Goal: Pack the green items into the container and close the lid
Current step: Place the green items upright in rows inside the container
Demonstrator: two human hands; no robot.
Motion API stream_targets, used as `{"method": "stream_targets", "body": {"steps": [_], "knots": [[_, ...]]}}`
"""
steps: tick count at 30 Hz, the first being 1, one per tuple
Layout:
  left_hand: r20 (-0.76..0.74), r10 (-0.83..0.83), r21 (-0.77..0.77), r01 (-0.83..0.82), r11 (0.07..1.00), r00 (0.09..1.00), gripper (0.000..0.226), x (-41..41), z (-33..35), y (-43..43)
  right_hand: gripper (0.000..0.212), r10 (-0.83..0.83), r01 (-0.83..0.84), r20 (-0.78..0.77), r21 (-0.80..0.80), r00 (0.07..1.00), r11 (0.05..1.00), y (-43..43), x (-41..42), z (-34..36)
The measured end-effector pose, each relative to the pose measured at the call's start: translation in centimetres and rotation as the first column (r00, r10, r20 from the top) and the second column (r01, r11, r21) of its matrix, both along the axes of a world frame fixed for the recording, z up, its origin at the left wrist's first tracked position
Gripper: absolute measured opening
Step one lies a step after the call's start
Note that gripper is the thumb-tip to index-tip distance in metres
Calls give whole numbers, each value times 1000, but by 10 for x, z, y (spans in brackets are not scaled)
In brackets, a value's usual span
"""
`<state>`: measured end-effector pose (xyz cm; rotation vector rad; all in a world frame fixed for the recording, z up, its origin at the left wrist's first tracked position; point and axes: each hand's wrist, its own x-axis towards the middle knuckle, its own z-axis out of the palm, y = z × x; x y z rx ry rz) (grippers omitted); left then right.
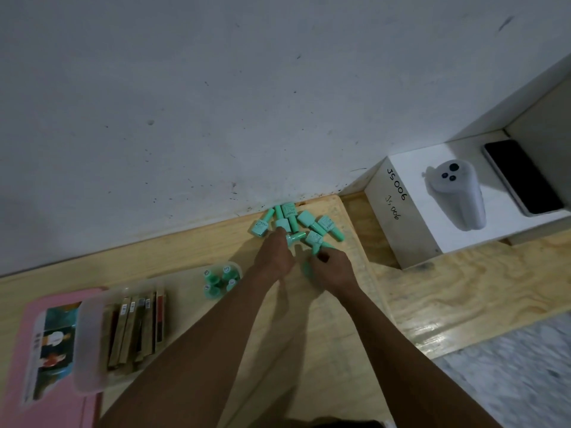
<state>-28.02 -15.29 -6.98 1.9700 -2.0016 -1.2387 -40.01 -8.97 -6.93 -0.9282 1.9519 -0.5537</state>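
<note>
Several mint-green bottles (306, 222) lie in a heap on the wooden board by the wall. My left hand (275, 256) reaches into the heap, its fingers curled around one green bottle (292, 239). My right hand (332, 268) is closed on another green bottle (315, 249) at the heap's near edge, and more green shows under its palm. To the left stands a clear plastic container (129, 319) with several green bottles (217, 281) upright at its right end and brown boxes at its left end. I cannot make out a lid.
A pink folder (46, 350) lies under the container's left end. A white box marked JS006 (432, 205) sits at the right with a black phone (522, 177) on it. A white wall (216, 103) runs behind the board.
</note>
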Motion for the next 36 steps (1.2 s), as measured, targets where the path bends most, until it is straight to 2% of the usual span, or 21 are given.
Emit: {"method": "stream_targets", "body": {"steps": [2,3,4,6,8,10,13,18,20,23,25,27,28,30,31,33,36], "knots": [[-153,59,84,-47,995,986,43,3,10,2,17,-126,139,252,-36,960,990,10,-5,11],[-230,114,137,-84,987,967,43,5,14,3,17,-194,224,420,-21,886,974,15,-6,16],[-298,190,192,-136,972,936,42,8,18,4,19,-246,300,581,4,776,954,18,-5,22],[-412,373,336,-241,910,831,39,14,26,6,26,-316,432,794,75,520,899,22,-5,31],[-526,483,435,-267,860,700,30,25,36,12,24,-338,509,898,158,282,846,26,-1,40],[-630,495,454,-233,860,598,31,37,45,21,21,-333,539,932,209,142,816,31,5,46],[-681,479,414,-247,876,554,41,52,57,35,19,-314,537,942,206,116,818,37,18,55],[-651,366,285,-233,930,665,34,75,74,55,17,-245,499,965,167,94,850,48,39,64],[-639,363,276,-238,931,678,29,83,81,62,16,-233,484,969,163,87,860,52,47,68],[-626,397,309,-254,917,671,25,95,87,70,18,-239,500,962,143,133,854,58,59,78],[-630,441,345,-278,896,639,21,104,88,73,22,-234,497,941,86,243,863,60,66,82],[-650,497,396,-302,867,575,16,114,87,75,21,-214,451,877,-4,430,893,62,72,83],[-662,523,421,-310,852,537,14,120,88,77,18,-183,394,800,-71,572,916,63,76,84],[-680,561,461,-320,828,471,13,132,90,81,21,-66,205,516,-218,854,954,62,84,83],[-688,573,472,-326,820,445,15,137,92,82,25,-2,109,363,-276,932,955,60,87,81],[-702,580,465,-351,813,413,21,147,93,85,27,101,-40,154,-358,983,933,55,94,78],[-714,595,455,-402,795,369,25,164,88,89,25,231,-237,-66,-403,971,884,44,104,72]]}}
